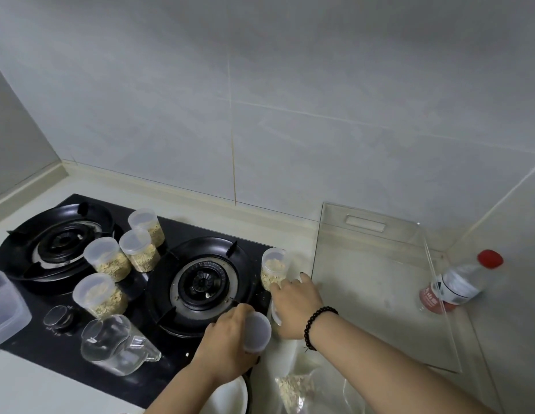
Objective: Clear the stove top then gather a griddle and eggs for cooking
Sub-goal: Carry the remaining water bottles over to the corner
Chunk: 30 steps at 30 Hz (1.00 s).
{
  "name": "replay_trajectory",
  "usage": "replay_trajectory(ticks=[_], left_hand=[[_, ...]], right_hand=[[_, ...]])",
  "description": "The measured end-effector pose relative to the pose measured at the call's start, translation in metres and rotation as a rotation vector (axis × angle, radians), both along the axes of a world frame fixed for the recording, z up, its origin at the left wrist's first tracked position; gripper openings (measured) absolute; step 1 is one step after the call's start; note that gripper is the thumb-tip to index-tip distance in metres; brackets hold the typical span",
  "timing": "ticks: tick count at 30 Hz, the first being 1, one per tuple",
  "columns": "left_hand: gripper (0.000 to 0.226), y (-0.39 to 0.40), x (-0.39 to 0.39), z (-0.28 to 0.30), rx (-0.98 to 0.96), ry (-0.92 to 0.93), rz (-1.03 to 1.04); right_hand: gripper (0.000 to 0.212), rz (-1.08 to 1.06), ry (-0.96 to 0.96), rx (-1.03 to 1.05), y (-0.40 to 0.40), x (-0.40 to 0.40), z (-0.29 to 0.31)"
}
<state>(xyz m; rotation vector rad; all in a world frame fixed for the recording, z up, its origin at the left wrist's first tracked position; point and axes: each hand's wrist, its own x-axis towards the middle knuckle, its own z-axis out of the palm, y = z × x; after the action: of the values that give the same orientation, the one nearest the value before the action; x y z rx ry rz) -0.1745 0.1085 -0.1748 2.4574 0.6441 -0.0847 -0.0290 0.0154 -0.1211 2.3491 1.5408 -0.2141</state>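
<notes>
Pale grey tiled walls (pixel 290 100) meet in a corner above a cream countertop (pixel 293 234).

Both forearms reached in from below. The left hand (pixel 230 342) was curled round a jar (pixel 256 331). The right hand (pixel 293 306), a bead bracelet (pixel 318 325) at its wrist, gripped another jar (pixel 273 268) further forward.

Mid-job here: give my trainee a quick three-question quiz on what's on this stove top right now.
1. True or false: a griddle already sits on the right burner.
2. How many lidded oat jars stand between the two burners? A two, B four, C six.
3. Fill in: the right hand grips an oat jar at the stove's ____ edge.

Key: 1 false, the burner is bare. 2 B. 3 right; the left hand holds another jar.
</notes>
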Motion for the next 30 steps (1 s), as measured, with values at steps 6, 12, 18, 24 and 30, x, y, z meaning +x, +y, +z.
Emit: replay_trajectory(ticks=[6,12,18,24,30], left_hand=[[0.081,0.010,0.003,0.024,-0.298,-0.047,0.045],[0.038,-0.002,0.027,0.067,-0.340,-0.221,0.083],[0.026,-0.042,0.068,0.090,-0.478,-0.285,-0.002],[0.023,-0.067,0.097,0.088,-0.497,-0.246,-0.098],[0.024,-0.064,0.102,0.072,-0.497,-0.213,-0.069]], right_hand=[[0.064,-0.060,0.133,0.180,-0.034,0.002,0.028],[0.077,-0.207,0.309,0.418,-0.097,0.022,0.059],[0.069,-0.537,0.205,0.573,-0.155,0.077,0.064],[0.058,-0.864,0.095,0.778,-0.208,0.150,0.060],[0.055,-1.044,0.124,1.043,-0.223,0.193,0.034]])
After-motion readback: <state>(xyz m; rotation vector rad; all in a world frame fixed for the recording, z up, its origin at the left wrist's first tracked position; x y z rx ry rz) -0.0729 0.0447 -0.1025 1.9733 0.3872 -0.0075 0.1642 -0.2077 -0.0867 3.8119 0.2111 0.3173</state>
